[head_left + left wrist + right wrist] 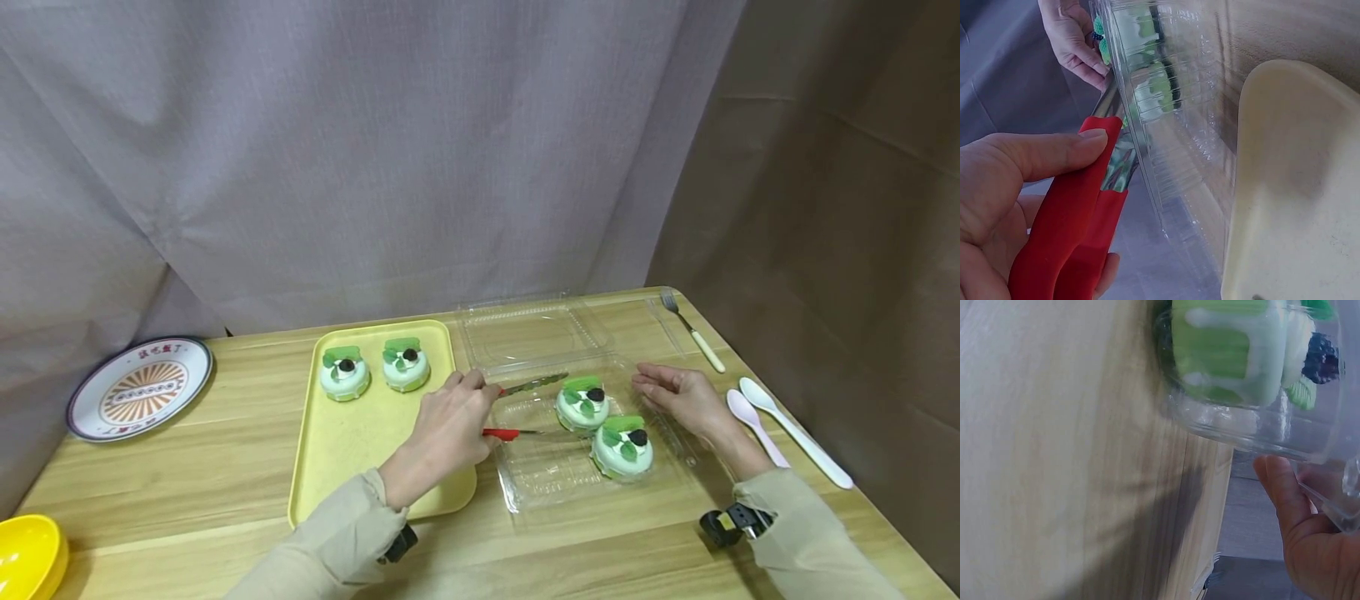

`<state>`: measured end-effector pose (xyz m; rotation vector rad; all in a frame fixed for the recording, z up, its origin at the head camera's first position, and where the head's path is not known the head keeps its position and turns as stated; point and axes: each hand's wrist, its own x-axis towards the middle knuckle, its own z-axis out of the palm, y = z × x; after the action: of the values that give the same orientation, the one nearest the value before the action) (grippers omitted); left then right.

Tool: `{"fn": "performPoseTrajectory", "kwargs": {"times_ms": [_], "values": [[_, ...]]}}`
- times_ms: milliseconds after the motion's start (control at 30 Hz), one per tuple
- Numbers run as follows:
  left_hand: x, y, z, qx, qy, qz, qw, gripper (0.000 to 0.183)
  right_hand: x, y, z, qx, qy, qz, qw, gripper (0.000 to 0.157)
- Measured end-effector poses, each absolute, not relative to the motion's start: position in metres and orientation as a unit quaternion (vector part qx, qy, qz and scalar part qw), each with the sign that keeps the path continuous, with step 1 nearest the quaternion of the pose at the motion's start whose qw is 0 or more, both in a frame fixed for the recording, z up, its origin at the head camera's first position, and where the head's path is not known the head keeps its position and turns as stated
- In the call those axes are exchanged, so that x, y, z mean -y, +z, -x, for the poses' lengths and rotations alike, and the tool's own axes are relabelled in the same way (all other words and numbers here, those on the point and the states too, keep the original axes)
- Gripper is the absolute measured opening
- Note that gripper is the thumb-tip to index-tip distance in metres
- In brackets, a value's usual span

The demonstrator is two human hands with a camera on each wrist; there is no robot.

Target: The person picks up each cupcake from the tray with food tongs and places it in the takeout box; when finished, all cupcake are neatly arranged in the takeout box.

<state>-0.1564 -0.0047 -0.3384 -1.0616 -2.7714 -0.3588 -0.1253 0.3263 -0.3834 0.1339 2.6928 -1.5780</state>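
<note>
My left hand (453,421) grips red-handled metal tongs (1066,219), the thumb lying along one handle. Their jaws are spread, one on either side of the rear green-and-white cake (576,414) in the clear plastic container (536,479); whether they touch it cannot be told. A second such cake (618,460) sits in front of it, also in the container. My right hand (686,402) is at the container's right side, fingers extended against its edge. Two more cakes, one (345,379) left and one (406,369) right, stand on the yellow tray (360,450).
The container's clear lid (532,329) lies folded back behind it. A fork (693,333), a pink spoon (753,425) and a white spoon (798,433) lie along the right edge. Leftward are a patterned plate (142,389) and a yellow bowl (30,554). Curtains bound the table.
</note>
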Motion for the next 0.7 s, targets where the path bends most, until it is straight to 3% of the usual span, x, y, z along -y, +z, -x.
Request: {"fn": "performPoseTrajectory", "kwargs": {"times_ms": [700], "values": [[0.014,-0.33,0.173,0.926,-0.179,0.332,-0.015,0.061,-0.327,-0.384,0.125,-0.865,-0.5,-0.043,0.007,0.046]]}}
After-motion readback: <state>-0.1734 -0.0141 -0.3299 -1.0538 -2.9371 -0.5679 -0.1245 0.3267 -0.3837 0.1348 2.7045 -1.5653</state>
